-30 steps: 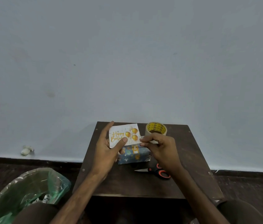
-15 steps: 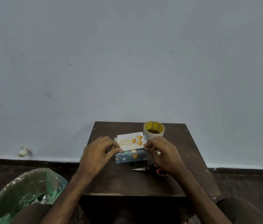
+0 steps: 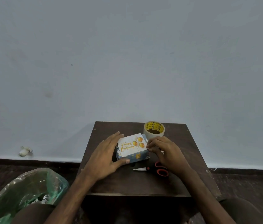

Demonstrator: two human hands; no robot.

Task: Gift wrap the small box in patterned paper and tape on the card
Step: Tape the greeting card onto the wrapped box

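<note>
A small box (image 3: 136, 156) wrapped in blue patterned paper sits in the middle of the dark wooden table (image 3: 143, 183). A white "Happy Birthday" card (image 3: 131, 145) with gold balloons lies flat on top of it. My left hand (image 3: 106, 157) cups the box's left end, fingers fairly straight behind it and the thumb along its front. My right hand (image 3: 164, 151) has curled fingertips on the card's right edge at the box's right end. Whether tape is under them is hidden.
A roll of clear tape (image 3: 153, 129) with a yellow core stands behind the box. Orange-handled scissors (image 3: 153, 169) lie in front of my right hand. A bin with a green bag (image 3: 25, 193) stands on the floor at the left. A wall rises right behind the table.
The card went from held up in my left hand to lying flat on the box. My left hand dropped to the box's left end; my right hand came down onto the card's right edge.
</note>
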